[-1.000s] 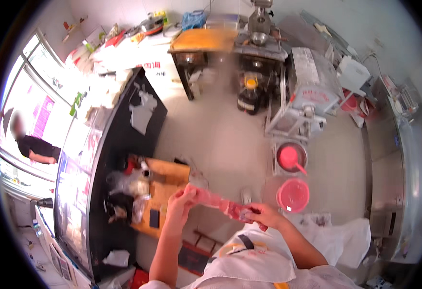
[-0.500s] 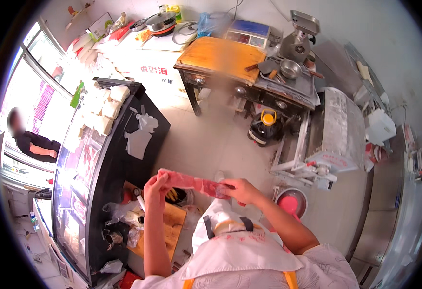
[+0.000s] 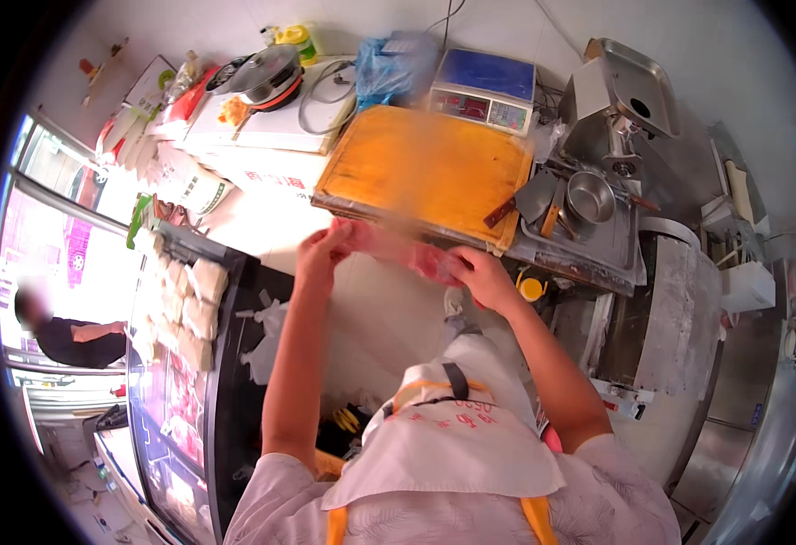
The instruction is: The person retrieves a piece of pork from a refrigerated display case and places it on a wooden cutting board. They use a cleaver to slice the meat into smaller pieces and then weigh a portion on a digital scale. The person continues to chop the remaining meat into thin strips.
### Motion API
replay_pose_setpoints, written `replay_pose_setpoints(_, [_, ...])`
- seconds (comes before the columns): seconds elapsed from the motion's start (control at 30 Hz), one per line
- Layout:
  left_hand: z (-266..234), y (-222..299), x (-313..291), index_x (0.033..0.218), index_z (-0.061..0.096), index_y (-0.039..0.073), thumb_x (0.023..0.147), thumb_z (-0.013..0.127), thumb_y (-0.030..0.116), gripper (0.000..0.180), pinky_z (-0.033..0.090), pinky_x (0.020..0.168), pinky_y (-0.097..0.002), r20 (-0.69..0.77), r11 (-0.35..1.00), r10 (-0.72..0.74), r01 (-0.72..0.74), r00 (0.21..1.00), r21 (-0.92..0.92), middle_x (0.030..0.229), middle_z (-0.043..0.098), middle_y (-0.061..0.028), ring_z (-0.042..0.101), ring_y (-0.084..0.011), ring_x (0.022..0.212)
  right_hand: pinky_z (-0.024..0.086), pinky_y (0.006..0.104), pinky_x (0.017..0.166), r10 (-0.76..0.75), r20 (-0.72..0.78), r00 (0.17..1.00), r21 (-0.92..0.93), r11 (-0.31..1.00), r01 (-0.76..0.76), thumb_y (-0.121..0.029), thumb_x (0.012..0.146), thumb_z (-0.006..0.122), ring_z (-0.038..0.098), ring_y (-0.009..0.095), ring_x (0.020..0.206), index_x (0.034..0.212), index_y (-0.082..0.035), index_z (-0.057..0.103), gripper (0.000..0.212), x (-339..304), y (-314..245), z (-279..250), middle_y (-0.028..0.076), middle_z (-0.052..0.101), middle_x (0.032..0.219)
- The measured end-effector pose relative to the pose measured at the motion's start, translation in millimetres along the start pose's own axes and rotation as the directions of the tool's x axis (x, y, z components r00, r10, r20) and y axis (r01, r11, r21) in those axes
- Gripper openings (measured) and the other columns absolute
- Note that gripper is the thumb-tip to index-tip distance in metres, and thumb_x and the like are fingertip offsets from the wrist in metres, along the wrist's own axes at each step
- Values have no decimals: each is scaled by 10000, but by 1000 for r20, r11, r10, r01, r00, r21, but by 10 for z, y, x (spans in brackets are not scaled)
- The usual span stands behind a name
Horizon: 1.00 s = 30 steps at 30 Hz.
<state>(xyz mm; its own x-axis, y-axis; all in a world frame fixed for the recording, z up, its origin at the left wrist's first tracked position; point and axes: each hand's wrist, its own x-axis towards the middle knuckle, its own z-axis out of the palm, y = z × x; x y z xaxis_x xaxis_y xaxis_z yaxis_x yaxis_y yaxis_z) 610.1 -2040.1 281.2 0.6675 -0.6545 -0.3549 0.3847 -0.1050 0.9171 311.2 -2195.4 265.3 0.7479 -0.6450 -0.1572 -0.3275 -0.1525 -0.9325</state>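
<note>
A long strip of raw red meat [image 3: 384, 247] is stretched between my two hands, in front of my white apron. My left hand [image 3: 323, 250] pinches its left end. My right hand [image 3: 482, 275] grips the other end, where the meat looks darker red. The strip hangs in the air just short of the near edge of a worktable, which carries a yellow cutting board [image 3: 443, 173]. A blurred vertical smear in the picture covers part of the board and of the meat.
Behind the board stands a blue-topped scale [image 3: 487, 82]. A cleaver [image 3: 530, 198], a metal pan [image 3: 591, 197] and a meat grinder [image 3: 623, 109] are to its right. At the left is a black display case [image 3: 234, 363] with pale packets on top. Beyond it sits a person in dark clothes [image 3: 75, 338].
I have stepped forward, so the worktable and cutting board are much closer. Both hands have moved toward the board with the meat strip still held between them.
</note>
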Motion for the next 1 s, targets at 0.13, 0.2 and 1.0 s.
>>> replay_pose_setpoints(0.13, [402, 239, 1073, 1063, 747, -27, 954, 814, 212, 271, 563, 882, -310, 30, 999, 44, -43, 999, -19, 906, 741, -53, 707, -155, 849, 554, 424, 877, -118, -102, 988, -23, 993, 117, -244, 1028, 673, 719, 381, 994, 1186, -4, 718, 290, 1327, 332, -242, 223, 748, 1073])
replay_pose_setpoints(0.2, [571, 250, 1624, 1085, 750, -31, 952, 821, 228, 300, 573, 883, -305, 31, 999, 36, -35, 999, -8, 917, 748, -53, 713, -151, 844, 551, 447, 876, -98, -104, 990, -63, 994, 91, -236, 1017, 680, 706, 406, 988, 1157, 0, 718, 276, 1801, 433, -354, 227, 742, 1058])
replay_pose_setpoints(1.0, [29, -243, 3367, 1235, 753, -18, 969, 790, 212, 354, 573, 923, -330, -39, 688, 100, -40, 994, 725, 1087, 805, -131, 760, -202, 1032, 315, 285, 358, 548, -688, 476, 552, 821, -147, -201, 995, 655, 442, 100, 408, 896, -40, 599, 197, 2372, 803, -1984, 25, 527, 596])
